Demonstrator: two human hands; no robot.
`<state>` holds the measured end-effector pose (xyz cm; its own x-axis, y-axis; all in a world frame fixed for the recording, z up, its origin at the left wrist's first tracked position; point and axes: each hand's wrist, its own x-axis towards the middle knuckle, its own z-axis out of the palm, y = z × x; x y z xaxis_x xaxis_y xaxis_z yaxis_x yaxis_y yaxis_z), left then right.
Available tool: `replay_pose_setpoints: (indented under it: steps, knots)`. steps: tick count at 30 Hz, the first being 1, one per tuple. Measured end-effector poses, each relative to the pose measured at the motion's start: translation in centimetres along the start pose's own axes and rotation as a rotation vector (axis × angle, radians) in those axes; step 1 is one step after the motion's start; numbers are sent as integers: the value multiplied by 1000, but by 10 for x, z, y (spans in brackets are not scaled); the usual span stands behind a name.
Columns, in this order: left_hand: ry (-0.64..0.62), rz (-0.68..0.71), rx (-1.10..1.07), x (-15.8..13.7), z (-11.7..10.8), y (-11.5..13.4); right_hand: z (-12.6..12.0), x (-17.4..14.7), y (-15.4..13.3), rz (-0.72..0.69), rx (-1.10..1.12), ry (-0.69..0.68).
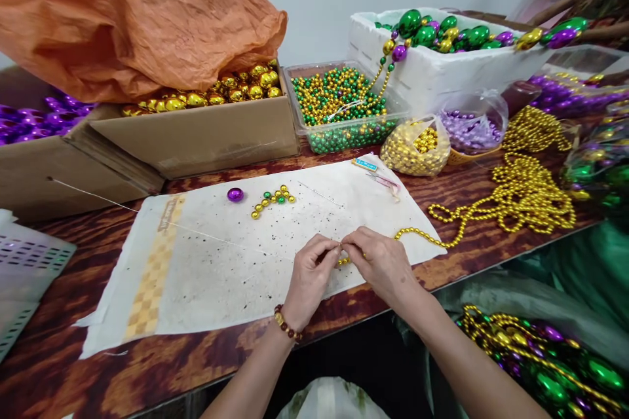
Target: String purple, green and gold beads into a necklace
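Note:
Over the white cloth, my left hand and my right hand meet at pinched fingertips. A thin white string runs from the far left across the cloth to my left hand. A gold bead strand passes under my right hand, with a few beads showing below its fingers. The tiny thing between the fingertips is too small to make out clearly. Beyond my hands lie a purple bead and a small cluster of gold and green beads.
Behind the cloth stand a cardboard box of gold beads, a clear tub of green and gold beads, and a white foam box. Bagged gold beads and heaped gold strands lie right. A white basket stands left.

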<state>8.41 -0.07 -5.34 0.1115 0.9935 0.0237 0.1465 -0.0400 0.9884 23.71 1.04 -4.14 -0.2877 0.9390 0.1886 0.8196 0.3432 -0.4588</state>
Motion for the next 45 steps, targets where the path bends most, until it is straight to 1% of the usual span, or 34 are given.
replay_pose_setpoints:
  steps: [3,5,6,8,10,11,13,15,18,21,23,26,30,32,34,36,38,41,43,45]
  knots:
    - [29,21,51,1,3,-4,0,-1,-5,26,-118,10]
    - [57,-16,16,2,5,-7,5,-3,-6,45,-83,47]
    - [63,-59,-36,2,5,-8,9,-4,-6,51,-10,73]
    - [59,-167,-203,3,6,-9,18,-7,-3,61,237,141]
    - [34,-250,-387,4,7,-8,29,-10,0,90,581,189]
    - [22,-269,-455,4,7,-7,33,-11,1,118,759,193]
    - [18,-268,-516,3,8,-4,40,-13,3,187,1049,165]
    - [50,-247,-477,3,9,-2,43,-13,2,234,1191,127]
    - [96,-189,-349,2,9,-1,42,-12,1,264,1194,126]
    - [76,-144,-257,0,7,0,37,-11,1,272,1155,138]
    - [50,-131,-211,-1,5,0,34,-10,3,283,1178,158]
    - [-12,-132,-163,-4,3,2,33,-8,6,330,1200,279]
    - [-87,-140,-164,-5,2,8,36,-4,3,361,999,456]
    - [-133,-155,-190,-4,1,9,39,-3,-1,371,925,499]
    - [-179,-171,-218,-3,0,8,41,-1,-4,384,925,514]
    - [-202,-192,-253,-3,-2,4,42,1,-3,387,1009,476]
    - [-182,-223,-316,-3,-6,0,41,5,1,368,1120,397]
    - [-99,-249,-451,-4,-14,-2,39,10,10,324,1217,266]
    - [-43,-221,-505,-5,-20,0,39,11,12,294,1237,192]
    - [24,-168,-490,-4,-24,4,41,10,6,232,1251,77]
